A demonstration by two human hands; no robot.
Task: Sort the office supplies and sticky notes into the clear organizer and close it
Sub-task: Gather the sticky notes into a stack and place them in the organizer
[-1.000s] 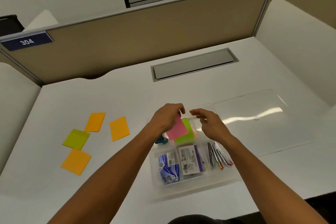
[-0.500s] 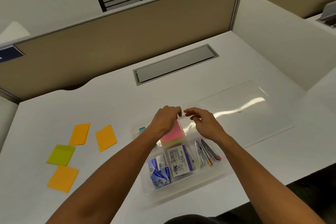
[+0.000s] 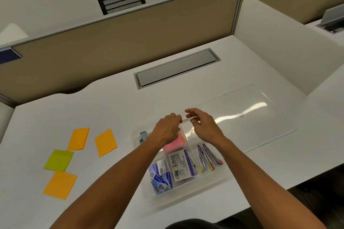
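The clear organizer sits open in front of me on the white desk. A pink sticky-note pad lies tilted in its back middle compartment, on top of other notes. My left hand curls over the pad's far edge and holds it. My right hand hovers beside it at the back rim, fingers loosely curled and holding nothing. Other compartments hold a teal item, blue packets, a printed box and metal clips. Three orange pads and a green pad lie on the desk to the left.
The organizer's clear lid lies flat, folded out to the back right. A grey cable hatch is set into the desk behind it. A tan partition closes the back and a white side panel the right.
My left hand has lowered the pink pad from the air into the back middle compartment. My right hand stayed close beside it. The camera view shifted to the right.
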